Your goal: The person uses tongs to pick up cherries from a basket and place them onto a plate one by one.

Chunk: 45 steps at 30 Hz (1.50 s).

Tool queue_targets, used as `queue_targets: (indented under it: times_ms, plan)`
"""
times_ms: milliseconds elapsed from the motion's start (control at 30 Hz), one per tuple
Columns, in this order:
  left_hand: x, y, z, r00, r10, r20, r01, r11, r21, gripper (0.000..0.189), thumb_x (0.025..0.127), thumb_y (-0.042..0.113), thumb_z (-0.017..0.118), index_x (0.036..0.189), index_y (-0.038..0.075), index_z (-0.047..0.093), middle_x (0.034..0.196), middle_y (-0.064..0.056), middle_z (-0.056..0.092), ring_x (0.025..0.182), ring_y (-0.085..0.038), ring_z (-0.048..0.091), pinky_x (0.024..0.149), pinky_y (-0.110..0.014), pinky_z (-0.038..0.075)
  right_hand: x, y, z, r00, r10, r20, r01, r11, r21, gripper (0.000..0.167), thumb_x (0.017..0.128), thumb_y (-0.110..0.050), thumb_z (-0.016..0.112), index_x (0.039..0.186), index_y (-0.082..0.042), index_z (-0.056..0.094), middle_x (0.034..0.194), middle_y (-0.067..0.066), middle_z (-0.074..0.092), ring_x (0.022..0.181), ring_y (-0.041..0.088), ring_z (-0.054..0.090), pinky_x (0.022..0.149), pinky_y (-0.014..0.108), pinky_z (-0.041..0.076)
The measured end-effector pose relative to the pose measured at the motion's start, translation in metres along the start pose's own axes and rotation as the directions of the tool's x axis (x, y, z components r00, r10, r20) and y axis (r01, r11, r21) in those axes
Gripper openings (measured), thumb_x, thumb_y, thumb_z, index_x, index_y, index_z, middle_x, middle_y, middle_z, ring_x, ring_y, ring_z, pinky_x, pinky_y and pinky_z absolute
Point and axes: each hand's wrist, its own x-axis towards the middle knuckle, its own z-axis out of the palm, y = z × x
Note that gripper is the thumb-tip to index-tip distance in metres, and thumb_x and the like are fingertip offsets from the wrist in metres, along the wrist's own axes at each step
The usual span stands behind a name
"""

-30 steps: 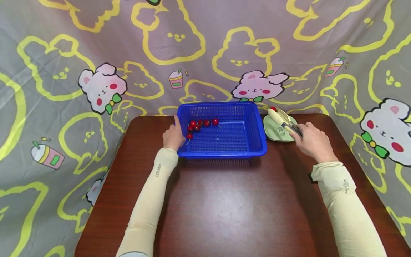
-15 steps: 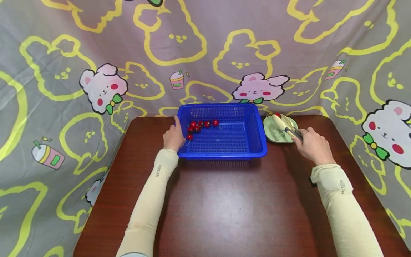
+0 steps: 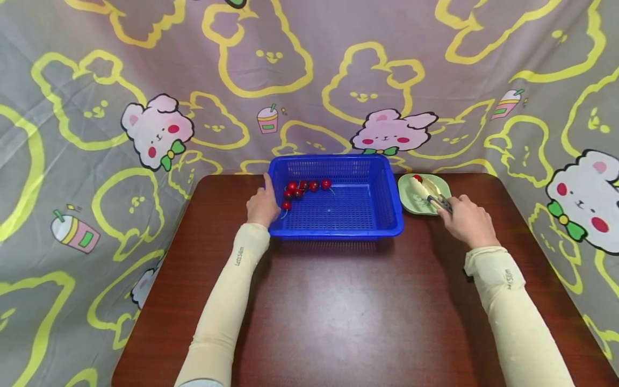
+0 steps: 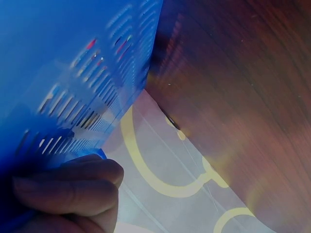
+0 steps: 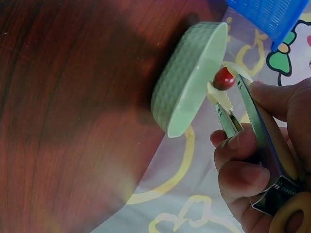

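Note:
At the left side of a blue plastic basket (image 3: 333,232), my left hand (image 3: 263,207) grips the rim; its curled fingers (image 4: 73,194) show against the slotted wall in the left wrist view. Several red cherries (image 3: 298,192), some with stems, lie at the basket's left and back. My right hand (image 3: 470,219) holds food tongs (image 3: 437,200) with cream tips. Between those tips is a single cherry (image 5: 224,79), seen close in the right wrist view. The tongs' tips and cherry are over a pale green dish (image 5: 187,87) with a textured outer wall, right of the basket.
A brown wooden table (image 3: 333,306) bears the basket and dish near its far edge. Behind and at both sides hangs a patterned cloth (image 3: 319,64) with yellow outlines and rabbits.
My right hand has lowered the tongs and cherry a little, from the dish's back edge to over the dish. The left hand and basket stay in place.

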Motion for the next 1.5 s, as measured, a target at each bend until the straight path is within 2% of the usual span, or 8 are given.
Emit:
queue_targets:
  times_ms: [233,633,800,1000,1500]
  plan:
    - [0.002,0.0,0.001,1.0,0.004,0.002,-0.004,1.0,-0.003,0.106,0.09,0.019,0.076,0.166,0.006,0.004,0.138,-0.029,0.058,0.101,-0.047,0.069,0.09,-0.059,0.056,0.003,-0.002,0.005,1.0,-0.009,0.001,0.009,1.0,-0.025,0.044,0.103,-0.028,0.057,0.124,0.01,0.057,0.108,0.035,0.056,0.083,0.062,0.059,0.068,0.069,0.047]
    - [0.001,0.001,-0.001,1.0,-0.005,0.015,0.005,1.0,0.0,0.104,0.091,0.018,0.074,0.166,0.007,0.002,0.139,-0.028,0.057,0.099,-0.046,0.068,0.09,-0.059,0.056,0.005,-0.004,0.011,1.0,-0.025,-0.007,0.025,0.999,-0.025,0.04,0.102,-0.028,0.058,0.115,0.01,0.059,0.101,0.034,0.056,0.078,0.06,0.059,0.064,0.069,0.047]
    - [0.001,0.001,-0.001,1.0,-0.003,0.004,0.003,1.0,0.007,0.104,0.09,0.018,0.074,0.166,0.007,0.003,0.137,-0.028,0.058,0.096,-0.046,0.069,0.088,-0.058,0.057,0.006,-0.004,0.012,1.0,-0.024,0.009,0.024,0.999,-0.035,0.04,0.103,-0.027,0.058,0.116,0.011,0.059,0.103,0.035,0.056,0.079,0.06,0.059,0.066,0.068,0.047]
    - [0.0,0.001,-0.001,1.0,0.0,0.007,0.0,1.0,-0.007,0.104,0.091,0.017,0.073,0.166,0.007,0.003,0.137,-0.028,0.058,0.097,-0.046,0.068,0.09,-0.058,0.056,0.006,-0.005,0.015,0.999,-0.015,0.029,0.016,0.999,-0.038,0.041,0.102,-0.028,0.059,0.117,0.011,0.059,0.104,0.035,0.056,0.081,0.06,0.06,0.068,0.069,0.047]
    - [-0.002,0.001,-0.003,1.0,0.0,0.008,0.0,1.0,-0.01,0.103,0.091,0.016,0.073,0.166,0.006,0.003,0.137,-0.028,0.058,0.096,-0.045,0.069,0.089,-0.058,0.056,0.008,-0.005,0.019,1.0,-0.014,0.022,0.015,0.999,-0.035,0.041,0.102,-0.027,0.059,0.117,0.011,0.059,0.104,0.035,0.057,0.082,0.06,0.06,0.068,0.069,0.047]
